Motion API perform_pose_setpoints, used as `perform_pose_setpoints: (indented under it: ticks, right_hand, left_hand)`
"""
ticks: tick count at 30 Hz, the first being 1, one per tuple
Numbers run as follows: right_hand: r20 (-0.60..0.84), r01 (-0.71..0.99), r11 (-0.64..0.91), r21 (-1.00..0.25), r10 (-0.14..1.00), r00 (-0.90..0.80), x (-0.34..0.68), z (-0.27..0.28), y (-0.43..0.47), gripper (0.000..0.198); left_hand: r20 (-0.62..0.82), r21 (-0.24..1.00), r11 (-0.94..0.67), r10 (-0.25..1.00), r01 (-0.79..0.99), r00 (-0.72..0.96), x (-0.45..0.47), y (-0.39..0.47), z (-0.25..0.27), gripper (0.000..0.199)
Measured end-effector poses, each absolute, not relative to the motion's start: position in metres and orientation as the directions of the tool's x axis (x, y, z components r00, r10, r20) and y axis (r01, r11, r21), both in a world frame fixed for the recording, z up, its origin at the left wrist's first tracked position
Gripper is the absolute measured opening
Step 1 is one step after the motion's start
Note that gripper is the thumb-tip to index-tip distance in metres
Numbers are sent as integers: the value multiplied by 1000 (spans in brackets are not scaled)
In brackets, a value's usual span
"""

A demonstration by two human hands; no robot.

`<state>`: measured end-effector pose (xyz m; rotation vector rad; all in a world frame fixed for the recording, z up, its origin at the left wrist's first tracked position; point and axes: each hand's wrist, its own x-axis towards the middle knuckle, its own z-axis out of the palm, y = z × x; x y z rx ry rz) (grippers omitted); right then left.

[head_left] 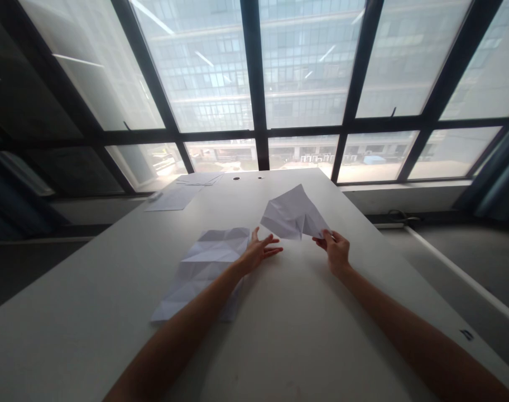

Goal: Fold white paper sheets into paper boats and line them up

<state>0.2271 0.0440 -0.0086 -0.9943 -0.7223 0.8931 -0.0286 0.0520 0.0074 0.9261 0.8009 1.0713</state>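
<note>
Folded white paper sheet [291,213] held up over white desk [112,273], long axis roughly crosswise, reaching left and away from right hand [335,248], which pinches its near right corner. Left hand [260,250] apart, fingers spread, just nearside of the sheet's left end. Creased white rectangular paper [208,254] lies partly beneath left forearm, slanting away rightward.

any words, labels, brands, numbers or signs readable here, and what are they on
None can be read.
The folded sheet in the right hand: no print visible.
The creased sheet: only creases visible.
The papers on the far left of the table: too blurred to tell.
The small dark patch near the right edge: too small and blurred.
</note>
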Motion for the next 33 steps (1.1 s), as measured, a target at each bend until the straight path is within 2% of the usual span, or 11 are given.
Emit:
perform_pose_setpoints:
  ticks: [3, 7, 9, 13, 17, 21, 25, 29, 33]
  right_hand:
    - [114, -313, 250, -916, 912, 394, 220, -4, 36, 35]
    - [144, -292, 233, -928, 945, 295, 210, -3, 29, 33]
    - [155, -280, 229, -932, 953, 261, 207, -3, 27, 34]
    - [166, -271, 224, -936, 961, 221, 203, -2, 24, 35]
    - [156, -262, 213, -941, 962, 224, 204, -2, 24, 34]
    - [110, -268, 226, -936, 915, 387, 212, -8, 32, 25]
    - [68, -277, 239, -931, 857, 511, 227, -15, 46, 19]
    - [96, -176, 227, -958, 830, 549, 237, -16, 51, 18]
    - [158, -73, 228, -971, 840, 519, 232, -11, 44, 17]
  left_hand:
    - [-156, 914, 302, 878, -271, 453, -25, 43, 13, 121]
    - [-159, 903, 320, 868, -286, 470, -20, 40, 13, 118]
    - [-147, 888, 312, 888, -337, 436, -20, 43, 11, 104]
    - [-156, 849, 322, 911, -419, 383, -23, 53, 6, 56]
    - [-128, 897, 229, 953, -378, 274, -23, 58, -2, 36]
    - [-98, 942, 133, 987, -307, 129, -22, 59, -7, 37]
    - [-50, 959, 75, 994, -274, 97, -21, 57, -5, 44]
    - [18, 959, 19, 992, -283, 128, -18, 56, 1, 54]
    - [-10, 936, 63, 988, -347, 152, -15, 57, 2, 45]
